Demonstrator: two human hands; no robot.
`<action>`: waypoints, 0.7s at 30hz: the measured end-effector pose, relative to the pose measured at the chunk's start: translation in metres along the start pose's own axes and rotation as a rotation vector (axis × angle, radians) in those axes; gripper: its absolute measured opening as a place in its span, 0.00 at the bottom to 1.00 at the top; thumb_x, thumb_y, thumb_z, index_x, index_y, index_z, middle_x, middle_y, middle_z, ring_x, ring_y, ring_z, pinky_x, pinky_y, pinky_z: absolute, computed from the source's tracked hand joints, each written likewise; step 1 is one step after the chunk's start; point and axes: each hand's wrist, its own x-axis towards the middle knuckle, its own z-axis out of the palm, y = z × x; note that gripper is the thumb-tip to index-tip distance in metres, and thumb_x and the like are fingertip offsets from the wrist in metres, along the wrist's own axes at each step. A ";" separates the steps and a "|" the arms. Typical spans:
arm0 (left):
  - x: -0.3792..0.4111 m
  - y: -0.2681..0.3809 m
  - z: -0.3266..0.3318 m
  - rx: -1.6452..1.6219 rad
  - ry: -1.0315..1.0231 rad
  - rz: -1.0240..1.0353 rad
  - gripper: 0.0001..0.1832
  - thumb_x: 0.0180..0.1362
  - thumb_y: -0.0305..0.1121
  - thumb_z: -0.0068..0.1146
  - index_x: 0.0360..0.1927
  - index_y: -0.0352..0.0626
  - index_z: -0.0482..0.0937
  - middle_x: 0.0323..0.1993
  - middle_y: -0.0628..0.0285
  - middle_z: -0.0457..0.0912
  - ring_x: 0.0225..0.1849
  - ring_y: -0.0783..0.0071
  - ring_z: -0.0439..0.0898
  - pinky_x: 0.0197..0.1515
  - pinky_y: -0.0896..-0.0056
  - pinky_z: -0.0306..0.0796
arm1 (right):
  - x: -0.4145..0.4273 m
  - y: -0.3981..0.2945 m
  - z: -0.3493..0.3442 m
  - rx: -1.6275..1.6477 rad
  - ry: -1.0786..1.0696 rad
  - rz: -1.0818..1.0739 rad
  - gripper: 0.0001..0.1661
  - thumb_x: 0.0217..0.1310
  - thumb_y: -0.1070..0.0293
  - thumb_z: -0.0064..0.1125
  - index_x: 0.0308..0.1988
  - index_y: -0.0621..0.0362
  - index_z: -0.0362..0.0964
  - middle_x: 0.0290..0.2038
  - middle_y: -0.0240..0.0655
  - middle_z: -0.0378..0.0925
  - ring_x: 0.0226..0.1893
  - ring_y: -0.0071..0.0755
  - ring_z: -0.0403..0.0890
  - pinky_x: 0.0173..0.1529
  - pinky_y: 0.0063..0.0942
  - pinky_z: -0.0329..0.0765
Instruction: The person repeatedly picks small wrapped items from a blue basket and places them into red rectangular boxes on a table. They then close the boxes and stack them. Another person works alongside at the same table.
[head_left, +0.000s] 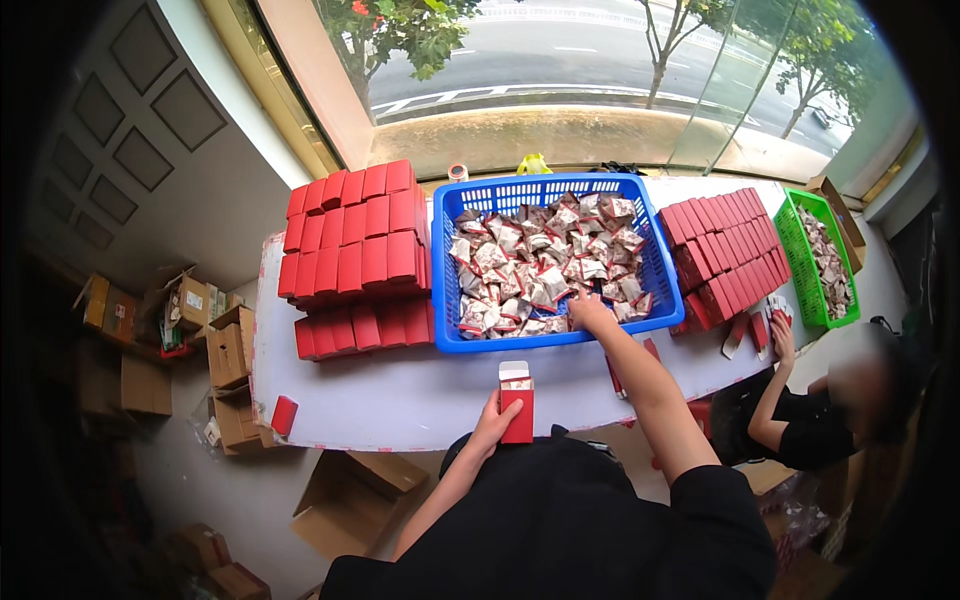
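Observation:
My left hand (496, 421) holds a small red carton (518, 411) upright, near the table's front edge. The carton's white top flap stands up, and pale packets show inside its mouth. My right hand (589, 310) reaches over the near rim into a blue plastic basket (517, 346), its fingers down among small white-and-red wrapped packets (551, 283). The fingertips are partly hidden, so whether they grip a packet cannot be told.
Stacked red cartons (363, 264) stand left of the basket, with more (724, 255) on its right. One carton (284, 415) lies at the front left. A co-worker (802, 420) sits at right near a green basket (799, 277). Cardboard boxes (352, 506) lie on the floor.

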 end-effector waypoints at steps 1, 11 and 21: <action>-0.001 0.001 -0.001 -0.019 0.014 -0.001 0.23 0.52 0.36 0.51 0.48 0.37 0.60 0.41 0.58 0.70 0.42 0.75 0.70 0.44 0.75 0.66 | -0.005 -0.006 -0.004 -0.039 0.048 -0.018 0.18 0.42 0.68 0.51 0.40 0.53 0.68 0.51 0.47 0.56 0.46 0.53 0.66 0.45 0.42 0.70; -0.002 0.016 0.010 -0.014 -0.080 0.042 0.23 0.54 0.33 0.48 0.50 0.37 0.56 0.41 0.55 0.70 0.40 0.67 0.75 0.39 0.69 0.71 | -0.048 -0.020 -0.039 1.057 0.329 -0.361 0.16 0.51 0.71 0.47 0.42 0.60 0.58 0.32 0.41 0.70 0.32 0.33 0.73 0.36 0.27 0.70; 0.006 -0.002 0.033 0.105 -0.107 0.126 0.23 0.51 0.32 0.51 0.48 0.38 0.58 0.39 0.58 0.70 0.40 0.75 0.71 0.41 0.75 0.68 | -0.169 -0.060 -0.043 0.978 0.180 -0.532 0.19 0.48 0.66 0.55 0.39 0.59 0.58 0.35 0.50 0.73 0.37 0.51 0.73 0.39 0.34 0.69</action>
